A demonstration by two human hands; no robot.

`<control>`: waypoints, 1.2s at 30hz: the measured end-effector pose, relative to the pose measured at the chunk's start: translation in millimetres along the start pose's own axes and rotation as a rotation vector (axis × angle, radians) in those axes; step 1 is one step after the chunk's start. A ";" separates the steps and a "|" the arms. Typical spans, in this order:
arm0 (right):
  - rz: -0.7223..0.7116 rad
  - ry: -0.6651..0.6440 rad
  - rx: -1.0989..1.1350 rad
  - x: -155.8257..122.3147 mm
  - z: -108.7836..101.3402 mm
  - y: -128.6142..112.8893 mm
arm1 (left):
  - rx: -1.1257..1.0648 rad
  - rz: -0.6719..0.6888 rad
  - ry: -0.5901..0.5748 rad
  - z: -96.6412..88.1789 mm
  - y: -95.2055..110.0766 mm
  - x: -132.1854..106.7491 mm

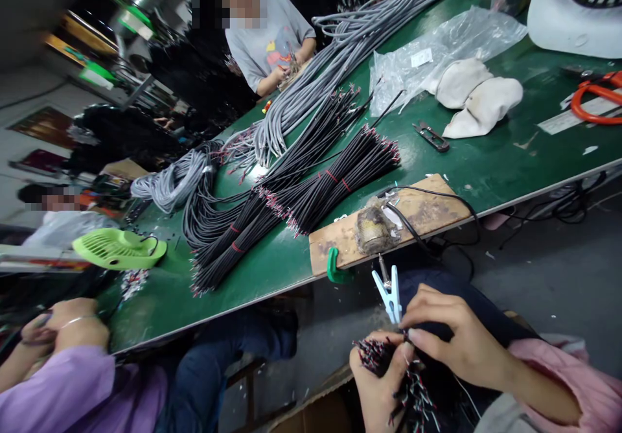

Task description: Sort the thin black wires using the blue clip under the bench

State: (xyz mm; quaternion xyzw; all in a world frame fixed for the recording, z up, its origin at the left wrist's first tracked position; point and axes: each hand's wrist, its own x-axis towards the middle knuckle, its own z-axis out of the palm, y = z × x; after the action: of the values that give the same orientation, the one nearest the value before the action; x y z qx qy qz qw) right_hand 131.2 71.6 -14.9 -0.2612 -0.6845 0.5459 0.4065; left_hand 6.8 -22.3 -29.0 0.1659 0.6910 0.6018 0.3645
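Observation:
My left hand is wrapped round a bunch of short black cables with red and white stripped ends, held in my lap below the table edge. My right hand pinches at the top of that bunch with thumb and fingers closed. Just above my fingers a light blue clip hangs from a small tool on a wooden board clamped to the green table.
Bundles of black cables and grey cables lie across the table. Scissors, a small clipper, white gloves, plastic bags, a green fan. Another person's hands at left; a person seated across.

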 end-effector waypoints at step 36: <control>0.143 -0.130 -0.038 17.1 -5.9 3.3 | -0.027 -0.073 -0.071 12.8 -8.4 6.3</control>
State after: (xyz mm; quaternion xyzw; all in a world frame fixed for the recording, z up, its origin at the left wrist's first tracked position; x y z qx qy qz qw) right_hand 126.9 89.4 -12.9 -0.2808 -0.6993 0.5764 0.3162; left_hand 13.3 -10.8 -39.1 0.1569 0.6749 0.5912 0.4128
